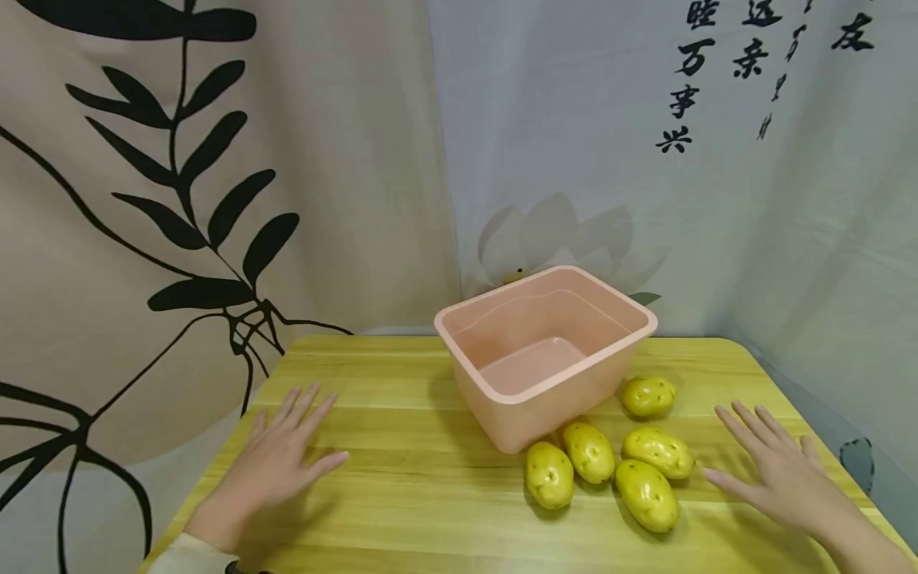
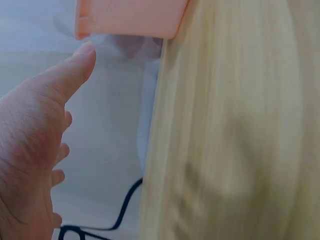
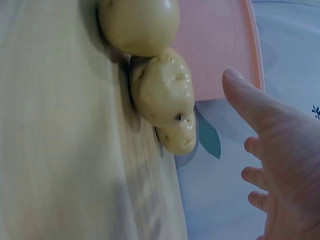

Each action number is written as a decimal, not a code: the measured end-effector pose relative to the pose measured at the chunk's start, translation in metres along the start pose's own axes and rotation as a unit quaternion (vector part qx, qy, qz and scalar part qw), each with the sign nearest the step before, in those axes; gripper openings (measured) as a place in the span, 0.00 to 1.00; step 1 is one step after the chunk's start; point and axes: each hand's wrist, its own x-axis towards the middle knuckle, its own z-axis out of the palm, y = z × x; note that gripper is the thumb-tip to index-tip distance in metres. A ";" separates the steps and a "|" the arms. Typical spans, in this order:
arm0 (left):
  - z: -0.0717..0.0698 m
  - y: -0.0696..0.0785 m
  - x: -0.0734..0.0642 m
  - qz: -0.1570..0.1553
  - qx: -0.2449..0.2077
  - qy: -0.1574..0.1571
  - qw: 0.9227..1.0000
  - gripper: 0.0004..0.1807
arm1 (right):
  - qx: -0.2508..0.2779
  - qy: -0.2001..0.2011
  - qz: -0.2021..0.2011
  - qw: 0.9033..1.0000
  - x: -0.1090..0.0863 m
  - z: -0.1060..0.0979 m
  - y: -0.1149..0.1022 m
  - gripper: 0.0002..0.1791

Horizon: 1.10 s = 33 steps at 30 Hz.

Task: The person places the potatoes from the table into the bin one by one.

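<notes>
A pink plastic basin (image 1: pixel 473 414) stands at the back middle of the table, its inside bare. Several yellow potatoes lie in front of it and to its right; the nearest potato (image 1: pixel 647 496) and one more potato (image 1: pixel 658 452) lie closest to my right hand (image 1: pixel 778 470). That hand hovers to their right, fingers spread, holding nothing. My left hand (image 1: pixel 276 454) is over the left side of the table, its fingers spread and its palm down. In the right wrist view, a potato (image 3: pixel 162 90) shows beyond the thumb, with the basin (image 3: pixel 215 50) behind it.
The wooden table (image 1: pixel 387 510) has a rounded back corner on the right. Close behind it hangs a curtain (image 1: pixel 358 159) printed with dark leaves and characters. A potato (image 1: pixel 649 396) lies by the basin's right side.
</notes>
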 end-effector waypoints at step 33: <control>-0.038 0.105 0.173 0.081 -0.019 -0.054 0.995 0.48 | 0.028 -0.054 -0.018 0.998 0.157 -0.049 -0.076 0.49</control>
